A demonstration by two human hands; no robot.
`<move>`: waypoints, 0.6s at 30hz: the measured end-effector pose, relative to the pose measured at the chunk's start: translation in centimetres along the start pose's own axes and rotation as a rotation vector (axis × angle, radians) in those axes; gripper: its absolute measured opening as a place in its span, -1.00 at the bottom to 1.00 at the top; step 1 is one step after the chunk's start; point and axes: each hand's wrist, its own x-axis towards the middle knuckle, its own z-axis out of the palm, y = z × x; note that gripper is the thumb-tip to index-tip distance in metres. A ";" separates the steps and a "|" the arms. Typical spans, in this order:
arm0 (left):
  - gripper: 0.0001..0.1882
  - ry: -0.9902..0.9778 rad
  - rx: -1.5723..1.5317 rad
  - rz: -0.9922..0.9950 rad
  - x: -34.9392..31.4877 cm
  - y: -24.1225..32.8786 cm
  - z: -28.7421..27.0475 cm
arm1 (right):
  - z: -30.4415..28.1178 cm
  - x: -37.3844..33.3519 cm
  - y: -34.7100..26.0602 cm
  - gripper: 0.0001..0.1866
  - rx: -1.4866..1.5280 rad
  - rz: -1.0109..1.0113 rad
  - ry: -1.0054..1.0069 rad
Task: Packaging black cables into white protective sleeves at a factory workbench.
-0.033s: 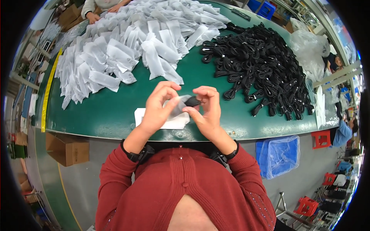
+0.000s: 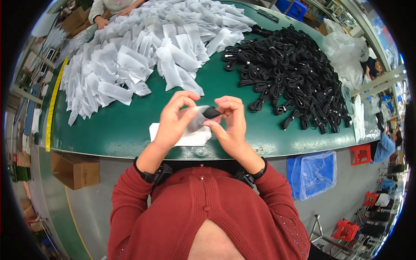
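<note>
Above the near edge of the green table, both hands hold a small translucent bag [image 2: 196, 122]. My left hand [image 2: 174, 119] pinches its left side between thumb and fingers. My right hand [image 2: 232, 125] is closed at the bag's right end, where a black cable bundle [image 2: 211, 112] shows at the mouth. How much of the bundle is inside I cannot tell. Under the hands lies a stack of flat white bags [image 2: 194, 139]. Ahead to the right is a heap of coiled black cables [image 2: 290, 73], and to the left a large pile of filled whitish bags [image 2: 125, 60].
Yellow tape [image 2: 56, 104] runs along the table's left side. At the far left another person's hand [image 2: 102, 21] rests by the pile. Clear plastic sheeting [image 2: 346, 54] lies at the far right. Below the edge stand a cardboard box [image 2: 76, 169] and a lined blue bin [image 2: 314, 175].
The black cable bundle sits slightly further left against the bag's mouth, and the film looks more spread around it. Both hands keep their grip; the whole view has shifted slightly.
</note>
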 end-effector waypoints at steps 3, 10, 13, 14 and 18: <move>-0.91 -0.022 -0.278 -0.081 0.7 -0.6 -0.4 | -0.7 1.0 -0.7 -0.63 -0.383 -0.185 -0.293; -0.74 0.343 -0.329 -0.068 5.5 0.1 -8.5 | -7.3 3.6 0.7 -0.50 -1.014 -0.329 -0.259; -0.73 0.456 0.092 0.065 4.0 1.1 -9.2 | -13.6 4.8 2.6 -0.47 -1.455 -0.407 -0.315; -0.73 0.425 0.291 0.143 3.3 0.8 -8.3 | -14.2 4.5 3.0 -0.47 -1.445 -0.404 -0.322; -0.77 -0.064 0.563 0.097 -1.6 -0.6 -2.9 | -15.0 3.5 4.2 -0.56 -1.477 -0.527 -0.398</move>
